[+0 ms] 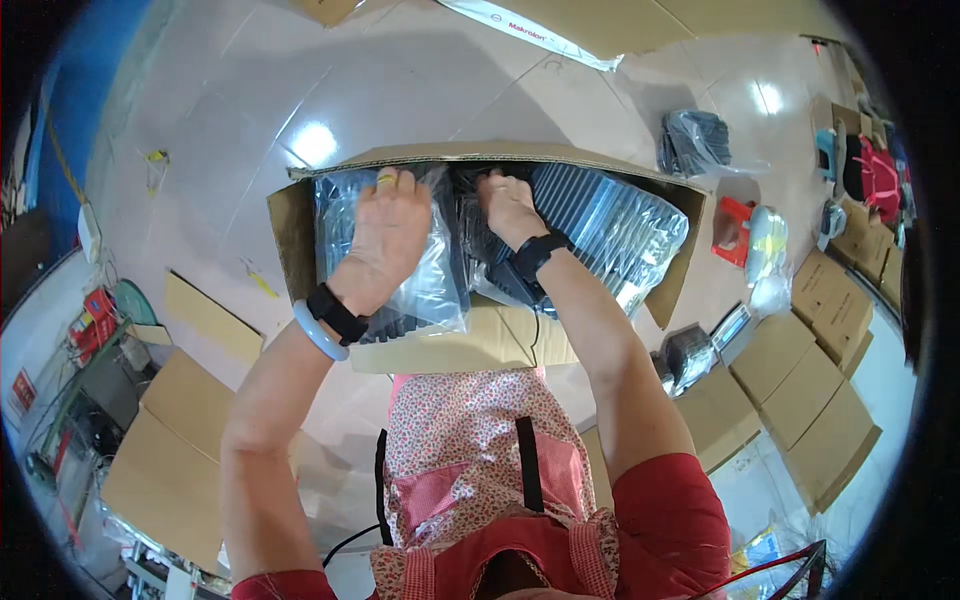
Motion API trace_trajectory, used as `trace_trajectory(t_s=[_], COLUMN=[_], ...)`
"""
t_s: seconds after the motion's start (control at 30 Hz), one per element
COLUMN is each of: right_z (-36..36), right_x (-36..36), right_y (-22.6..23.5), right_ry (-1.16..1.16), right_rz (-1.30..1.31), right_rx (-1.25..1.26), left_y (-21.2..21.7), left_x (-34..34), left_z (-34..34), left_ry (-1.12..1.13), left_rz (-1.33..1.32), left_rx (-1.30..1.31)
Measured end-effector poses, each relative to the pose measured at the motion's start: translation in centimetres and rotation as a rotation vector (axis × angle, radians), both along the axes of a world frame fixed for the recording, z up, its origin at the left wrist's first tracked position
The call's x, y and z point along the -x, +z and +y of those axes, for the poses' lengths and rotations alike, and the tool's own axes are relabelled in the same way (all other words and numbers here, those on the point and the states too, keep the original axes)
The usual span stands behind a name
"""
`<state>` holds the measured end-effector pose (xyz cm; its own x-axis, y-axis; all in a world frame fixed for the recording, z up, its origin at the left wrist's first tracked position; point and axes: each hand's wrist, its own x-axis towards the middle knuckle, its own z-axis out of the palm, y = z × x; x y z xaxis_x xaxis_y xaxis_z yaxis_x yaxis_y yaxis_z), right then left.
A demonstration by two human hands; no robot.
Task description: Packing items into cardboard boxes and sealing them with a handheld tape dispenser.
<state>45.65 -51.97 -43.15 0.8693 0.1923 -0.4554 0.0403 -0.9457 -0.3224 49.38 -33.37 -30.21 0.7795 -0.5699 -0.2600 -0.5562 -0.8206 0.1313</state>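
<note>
An open cardboard box (460,350) stands in front of me, filled with clear plastic bags of dark, ribbed parts. My left hand (395,225) lies over the plastic bag (430,290) at the box's left end, its fingers curled down onto the bag near the far wall. Beside it, my right hand (510,208) reaches into the middle of the box with fingers bent; their tips and whatever they grip are hidden among dark contents. Right of that hand rests another clear bag of stacked, ribbed parts (610,225). Both wrists wear black bands.
On the tiled floor beyond the box's right end lies a bagged dark bundle (695,140). Nearer are a red item (733,230) and a plastic-wrapped bundle (767,245). Flattened cardboard (175,440) is at the left, with cardboard boxes (820,400) at the right.
</note>
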Motion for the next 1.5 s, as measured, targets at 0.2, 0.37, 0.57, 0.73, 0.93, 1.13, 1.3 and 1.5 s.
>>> trace_trajectory(t_s=[0.2,0.37,0.57,0.73,0.93,1.13,1.3,1.5], right_z=[-0.1,-2.6,-8.4,-9.0,-8.5,-8.3,-5.6,-12.5], right_x=[0.5,1.3,2.8,1.5,1.6,1.3,-0.9,5.4], right_y=[0.5,5.9,9.3,8.6,7.4,7.8,7.6,17.4], right_ry=[-0.004,0.14,0.073,0.059,0.074,0.04,-0.044,-0.269], right_rz=[0.07,0.249,-0.061,-0.058,-0.092,-0.034,-0.059,-0.506], right_rx=[-0.137,-0.074,-0.182,-0.135,-0.118,-0.116,-0.181,-0.174], left_y=[0.2,5.8,8.5,3.4,-2.9,-12.3,-23.4,-13.7], left_x=[0.2,0.6,4.3,6.3,6.7,3.8,5.1,5.3], left_z=[0.8,1.4,0.1,-0.5,-0.9,0.7,6.0,-2.6], left_ry=[0.08,0.158,0.118,0.207,0.485,0.775,0.49,1.249], left_rz=[0.107,0.211,0.102,-0.06,0.014,0.559,0.826,1.073], left_rx=[0.05,0.113,0.145,0.139,-0.059,-0.069,-0.096,0.809])
